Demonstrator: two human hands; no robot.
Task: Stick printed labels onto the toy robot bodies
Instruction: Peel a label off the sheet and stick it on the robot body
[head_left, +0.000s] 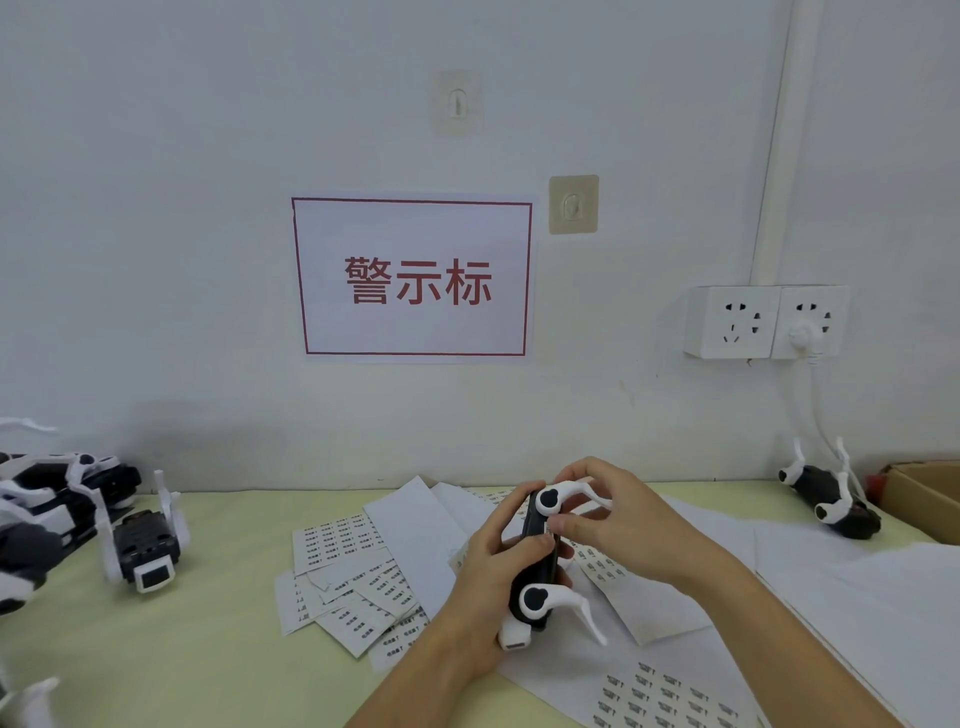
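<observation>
The toy robot body (535, 561) is held above the pale green surface (197, 639), just over a spread of label sheets (358, 587). It is a dog-like shell, glossy black along the trunk, with white legs hinged on round black-and-white joints at its near and far ends and a white block at the near end. The left hand (488, 577) has its grip wrapped round the trunk from the left side, thumb across the black shell. The right hand (618, 514) has its grip narrowed to a pinch at the upper part of the trunk, thumb and forefinger pressing a small printed label (548, 528) against the shell; the print is too small to read. The sheets carry rows of small dark-printed labels, several sheets overlapping. More toy robots (145, 540) lie in a cluster at the left of the surface, and one robot (831, 499) lies on its back at the right, beside a cardboard box (924, 499). A red-bordered sign (415, 280) hangs on the wall.
</observation>
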